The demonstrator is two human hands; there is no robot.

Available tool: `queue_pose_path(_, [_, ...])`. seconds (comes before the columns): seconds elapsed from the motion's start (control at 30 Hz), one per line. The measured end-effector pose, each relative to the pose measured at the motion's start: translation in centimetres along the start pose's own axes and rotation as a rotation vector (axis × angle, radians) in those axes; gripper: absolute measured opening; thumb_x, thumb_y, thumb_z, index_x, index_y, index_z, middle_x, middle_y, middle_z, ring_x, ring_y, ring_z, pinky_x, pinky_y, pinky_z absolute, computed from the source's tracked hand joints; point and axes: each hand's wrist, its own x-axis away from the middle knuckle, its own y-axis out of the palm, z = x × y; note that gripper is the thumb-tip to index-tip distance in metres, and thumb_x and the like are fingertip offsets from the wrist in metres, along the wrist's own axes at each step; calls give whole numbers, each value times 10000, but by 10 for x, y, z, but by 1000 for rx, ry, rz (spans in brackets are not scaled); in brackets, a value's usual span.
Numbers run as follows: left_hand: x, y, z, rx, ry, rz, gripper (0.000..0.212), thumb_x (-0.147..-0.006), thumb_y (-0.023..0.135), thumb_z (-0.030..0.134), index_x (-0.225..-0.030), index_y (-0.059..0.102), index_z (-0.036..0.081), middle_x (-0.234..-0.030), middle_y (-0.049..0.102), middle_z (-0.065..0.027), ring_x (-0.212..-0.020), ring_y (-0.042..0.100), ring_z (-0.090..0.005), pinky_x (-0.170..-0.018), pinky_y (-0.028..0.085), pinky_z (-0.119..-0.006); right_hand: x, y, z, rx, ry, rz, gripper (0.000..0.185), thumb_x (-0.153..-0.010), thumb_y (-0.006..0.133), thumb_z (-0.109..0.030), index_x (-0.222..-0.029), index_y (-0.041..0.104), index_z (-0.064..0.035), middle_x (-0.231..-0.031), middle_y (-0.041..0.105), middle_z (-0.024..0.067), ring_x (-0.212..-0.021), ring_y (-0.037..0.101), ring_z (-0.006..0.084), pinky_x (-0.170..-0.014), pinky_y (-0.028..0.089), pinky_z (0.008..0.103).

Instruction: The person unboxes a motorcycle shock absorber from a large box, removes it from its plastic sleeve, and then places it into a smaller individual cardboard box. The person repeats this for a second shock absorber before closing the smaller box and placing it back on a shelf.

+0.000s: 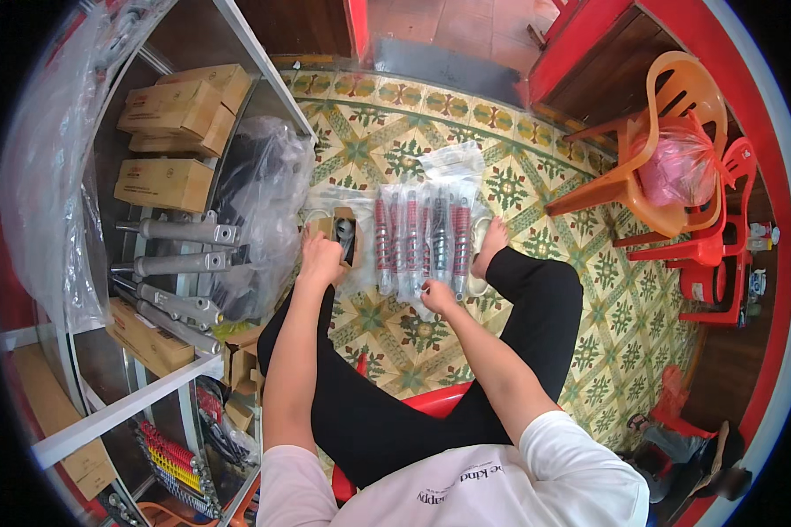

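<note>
My left hand is at an open cardboard box on the floor between my feet, its fingers at the box's near side; whether they grip it cannot be told. Metal parts show inside the box. To its right, several shock absorbers with red or dark coil springs lie side by side in clear plastic bags. My right hand is at their near ends, fingers curled at the plastic; its grip is not clear. An empty-looking plastic bag lies beyond them.
At left, a metal-framed shelf holds cardboard boxes, grey fork tubes and plastic wrap. An orange plastic chair bearing a pink bag stands at right. Another person is at lower right.
</note>
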Motion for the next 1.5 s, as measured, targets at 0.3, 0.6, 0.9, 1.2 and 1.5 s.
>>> queue_pose_path(0.3, [1,-2,-14,22,-23,38,181,-567,795,156,-715,723,82,-787,680,-154,-871,642,-339,-779,528,-420,2,20,-39,-224,-264,5,280,-802,619,-138,-1068,659,-61,-950,695,172,-885,666,337,-790,523,420])
queue_pose_path(0.6, [6,-4,-1,100,-56,-98,140,-592,759,153,-730,757,132,-928,652,-267,-1047,505,-435,-1104,269,-507,19,-50,-197,0,-760,490,462,-690,678,-141,-1143,623,-72,-1251,493,209,-1148,466,398,-909,454,469])
queue_pose_path(0.9, [2,7,-18,250,-104,-87,146,-619,747,138,-764,749,126,-1126,634,-273,-1348,218,-564,-1125,216,-576,-12,-30,-221,32,-404,325,626,-624,758,-341,-1205,643,-137,-1388,427,243,-1309,347,430,-1030,388,530])
queue_pose_path(1.2, [6,-2,-13,302,-34,126,244,-664,748,58,-858,609,110,-938,671,-67,-1146,457,-444,-969,383,-540,-2,4,-186,-429,-476,107,347,-748,640,-151,-1076,690,-52,-1347,424,267,-1300,376,417,-1081,360,419])
queue_pose_path(1.5, [8,-8,-16,183,-65,180,269,-688,778,104,-905,619,104,-975,653,-66,-1137,510,-351,-899,466,-475,-3,5,-178,-297,-649,156,284,-746,655,-134,-1015,689,-51,-1370,414,297,-1271,446,456,-1086,358,447])
